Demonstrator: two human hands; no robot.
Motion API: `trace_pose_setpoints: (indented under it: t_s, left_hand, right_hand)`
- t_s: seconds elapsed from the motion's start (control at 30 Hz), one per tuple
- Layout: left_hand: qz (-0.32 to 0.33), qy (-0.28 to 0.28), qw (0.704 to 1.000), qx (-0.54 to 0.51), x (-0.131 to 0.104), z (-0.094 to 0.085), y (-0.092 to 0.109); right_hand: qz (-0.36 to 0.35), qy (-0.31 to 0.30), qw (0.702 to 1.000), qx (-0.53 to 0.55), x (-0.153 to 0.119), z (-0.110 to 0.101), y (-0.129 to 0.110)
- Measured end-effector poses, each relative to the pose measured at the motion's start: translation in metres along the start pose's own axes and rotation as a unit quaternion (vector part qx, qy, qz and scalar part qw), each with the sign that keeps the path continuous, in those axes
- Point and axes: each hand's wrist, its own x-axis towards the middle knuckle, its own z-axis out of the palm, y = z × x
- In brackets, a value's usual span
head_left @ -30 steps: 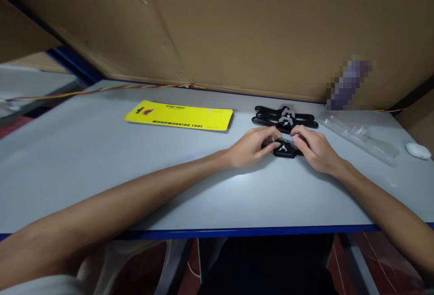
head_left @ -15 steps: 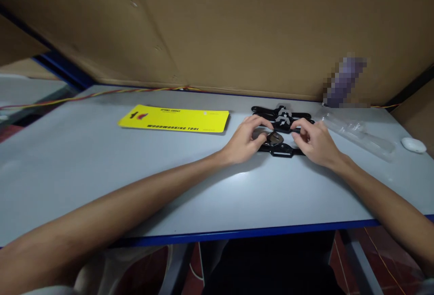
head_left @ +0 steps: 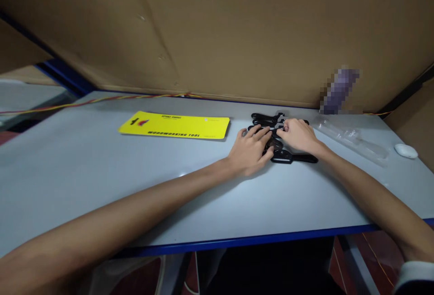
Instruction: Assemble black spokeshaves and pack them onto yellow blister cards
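Note:
Several black spokeshaves lie in a stack of rows right of the table's middle. My left hand (head_left: 251, 151) rests over their left side, fingers spread, partly covering the front spokeshave (head_left: 282, 156) and a dark metal piece (head_left: 276, 144) behind it. My right hand (head_left: 300, 134) is curled over the middle rows, thumb and fingertips together near a silvery part; what they pinch is hidden. The left handle of the rear spokeshave (head_left: 262, 119) shows beyond the hands.
A yellow card (head_left: 176, 126) printed "woodworking tool" lies to the left. On the right are a clear plastic package (head_left: 352, 139) and a white rounded case (head_left: 406, 151). A cardboard wall (head_left: 217, 32) backs the table, with a red-yellow wire (head_left: 135, 97) along it.
My right hand has moved left over the spokeshaves and closed, uncovering the front one's right handle. My left hand has spread its fingers from a curled grip.

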Motion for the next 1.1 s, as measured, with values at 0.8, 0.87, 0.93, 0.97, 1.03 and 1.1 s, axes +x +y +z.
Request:
trace_pose_setpoints:
  t_s: [0.8,0.87,0.93,0.97,1.03,1.1]
  left_hand:
    - [0.019,-0.055,0.998,-0.032,-0.001,-0.003,-0.004]
    - [0.029,-0.052,0.998,-0.037,0.000,-0.003,-0.007]
    - [0.047,-0.049,0.997,-0.042,0.000,-0.003,-0.011]
    - [0.057,-0.049,0.996,-0.043,0.001,-0.004,-0.014]
    - [0.073,-0.056,0.995,-0.045,0.002,-0.005,-0.019]
    - [0.083,-0.065,0.993,-0.044,0.004,-0.006,-0.024]
  right_hand:
    - [0.012,-0.029,0.999,-0.006,0.004,-0.006,0.004]
    - [0.015,-0.036,0.999,-0.016,0.006,-0.006,0.003]
    - [0.009,-0.041,0.999,-0.024,0.007,-0.006,0.002]
    - [0.003,-0.043,0.999,-0.028,0.007,-0.006,0.002]
    - [-0.013,-0.045,0.998,-0.040,0.005,-0.009,0.001]
    - [-0.036,-0.046,0.997,-0.051,0.001,-0.015,0.000]
